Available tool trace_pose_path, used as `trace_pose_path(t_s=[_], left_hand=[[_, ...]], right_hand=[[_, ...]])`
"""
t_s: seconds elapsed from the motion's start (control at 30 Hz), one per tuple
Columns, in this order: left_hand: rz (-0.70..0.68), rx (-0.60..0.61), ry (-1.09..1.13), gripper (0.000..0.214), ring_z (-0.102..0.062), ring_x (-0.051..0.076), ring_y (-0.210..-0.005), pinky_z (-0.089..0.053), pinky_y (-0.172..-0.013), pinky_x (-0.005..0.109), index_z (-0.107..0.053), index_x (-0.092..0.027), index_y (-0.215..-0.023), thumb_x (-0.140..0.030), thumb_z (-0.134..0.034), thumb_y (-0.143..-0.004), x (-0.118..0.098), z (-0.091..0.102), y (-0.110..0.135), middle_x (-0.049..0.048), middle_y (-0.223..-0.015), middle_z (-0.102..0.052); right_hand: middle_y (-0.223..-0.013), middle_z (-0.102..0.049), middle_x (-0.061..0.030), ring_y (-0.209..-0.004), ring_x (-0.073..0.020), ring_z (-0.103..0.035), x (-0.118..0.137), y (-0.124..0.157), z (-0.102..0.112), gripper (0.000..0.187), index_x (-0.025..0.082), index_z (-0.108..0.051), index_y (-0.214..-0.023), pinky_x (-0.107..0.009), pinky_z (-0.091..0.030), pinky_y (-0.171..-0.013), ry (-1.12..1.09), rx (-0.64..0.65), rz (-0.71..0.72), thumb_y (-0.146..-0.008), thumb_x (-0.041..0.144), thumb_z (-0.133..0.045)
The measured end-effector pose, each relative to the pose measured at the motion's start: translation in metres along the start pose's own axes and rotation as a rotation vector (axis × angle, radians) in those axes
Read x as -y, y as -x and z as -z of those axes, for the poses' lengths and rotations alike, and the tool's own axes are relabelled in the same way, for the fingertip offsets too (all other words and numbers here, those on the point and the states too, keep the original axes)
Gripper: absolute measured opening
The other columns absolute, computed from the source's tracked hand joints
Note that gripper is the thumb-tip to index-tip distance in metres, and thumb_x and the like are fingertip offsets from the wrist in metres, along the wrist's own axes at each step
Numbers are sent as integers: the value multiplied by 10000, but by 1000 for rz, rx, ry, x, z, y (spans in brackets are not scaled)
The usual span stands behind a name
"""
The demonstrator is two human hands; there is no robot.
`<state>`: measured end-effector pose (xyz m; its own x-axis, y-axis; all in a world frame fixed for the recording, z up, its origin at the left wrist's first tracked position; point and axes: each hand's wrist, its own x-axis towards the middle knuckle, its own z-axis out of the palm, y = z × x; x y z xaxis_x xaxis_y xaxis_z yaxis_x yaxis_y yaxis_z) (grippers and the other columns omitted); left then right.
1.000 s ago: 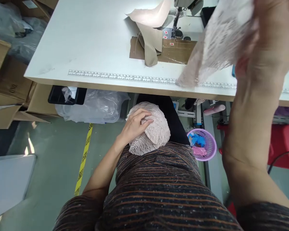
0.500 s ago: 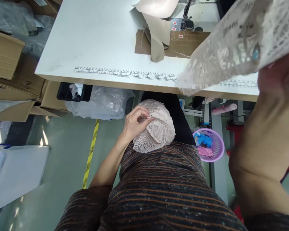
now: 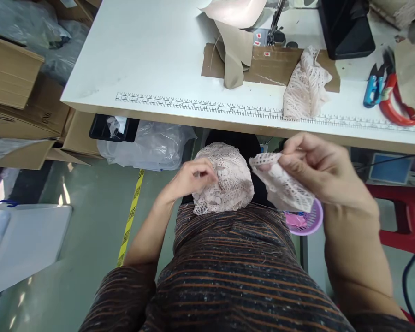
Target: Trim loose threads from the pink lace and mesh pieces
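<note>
My right hand (image 3: 320,168) pinches a small piece of pale pink lace fabric (image 3: 285,186) between thumb and fingers, in front of the table edge. A larger bunched heap of the same lace (image 3: 233,177) lies on my lap. Over its left side is my left hand (image 3: 193,177), closed, with thumb and fingertips together against the heap. Whether lace is caught between those fingertips is not clear. Another lace piece (image 3: 304,90) lies crumpled on the white table (image 3: 152,55), across the printed ruler strip and a brown board.
Blue snips (image 3: 373,87) and red-handled scissors (image 3: 390,101) lie at the table's right. Beige fabric (image 3: 233,60) sits by the sewing machine foot (image 3: 275,32). Below are a purple basket (image 3: 316,219) and a red stool (image 3: 406,216); cardboard boxes (image 3: 14,74) stand left.
My right hand has come down from the upper right to beside my lap, holding a lace piece. Another lace piece now lies on the table. The left hand stays at the heap.
</note>
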<state>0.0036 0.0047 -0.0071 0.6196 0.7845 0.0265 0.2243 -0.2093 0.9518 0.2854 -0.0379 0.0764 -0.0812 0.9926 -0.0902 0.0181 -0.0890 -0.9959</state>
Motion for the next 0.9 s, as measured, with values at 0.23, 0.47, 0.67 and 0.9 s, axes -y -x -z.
trace_pose_path(t_s=[0.23,0.47,0.67,0.9], left_hand=[[22,-213,-280,141,-639,193,-988,-511,-898,353,-694,-200,-949,-295,-737,-854,15,-23,-26,54,-1028,-666],[14,-209,-98,110,-646,153,-866,-523,-837,314,-640,-185,-829,-242,-733,-842,13,-22,-20,28,-918,-683],[122,-213,294,363,-627,98,-693,-512,-660,222,-521,-191,-912,-319,-827,-764,11,-21,-19,3,-825,-688],[114,-160,463,318,-654,122,-765,-529,-717,248,-583,-166,-761,-336,-851,-735,2,-17,-20,25,-841,-701]], right_hand=[[-653,-634,2,-485,-84,-463,-21,8,-9,297,194,-747,-974,-219,-332,-416,-6,220,-175,-811,434,-811],[-640,-605,-6,-504,-82,-443,-25,17,-7,265,164,-750,-916,-202,-327,-425,46,367,-194,-893,427,-719],[-742,-660,-16,-573,-78,-522,-11,23,-34,157,148,-715,-993,-182,-410,-501,-100,633,-138,-946,288,-661],[-579,-497,73,-451,-53,-361,-31,13,-72,247,192,-617,-902,-187,-278,-420,-285,323,-110,-883,407,-740]])
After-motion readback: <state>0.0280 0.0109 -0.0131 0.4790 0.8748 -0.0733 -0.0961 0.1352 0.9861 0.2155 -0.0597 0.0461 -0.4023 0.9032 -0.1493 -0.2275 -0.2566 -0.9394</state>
